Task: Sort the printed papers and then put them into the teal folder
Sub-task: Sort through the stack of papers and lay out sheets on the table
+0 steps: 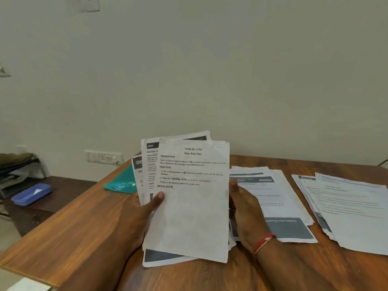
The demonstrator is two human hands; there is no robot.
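- printed white paper sheets (193,206) sit in three groups over the brown wooden table (73,217): one fanned stack in the hands and two piles lying flat further right.
- far left, off the table, a shallow blue plastic tray (31,194) rests on a dark low side unit.
- a teal plastic folder (121,182) lies flat on the table's far left part, its right end hidden behind the held sheets; no paper shows in it.
- the left hand (136,215) grips the left edge of the fanned stack (189,232), thumb pressed on the front sheet, fingers hidden behind.
- the fanned stack is raised and tilted toward the camera; whether its lower edge rests on the table i cannot tell. its front sheet is headed "task id: 2762, wipe wall tiles", and sheets with dark header bands peek out behind it.
- the right hand (245,206), a red thread band (263,241) at its wrist, holds the stack's right edge, fingers tucked behind the sheets.
- a middle pile (279,198) of sheets with grey-blue bands lies just beside that hand.
- a right pile (352,206) of mostly plain text sheets lies near it, a strip of table between them.
- sorting looks partly done: two kinds are laid out, the mixed held stack is left, and filing into the folder is not yet begun.
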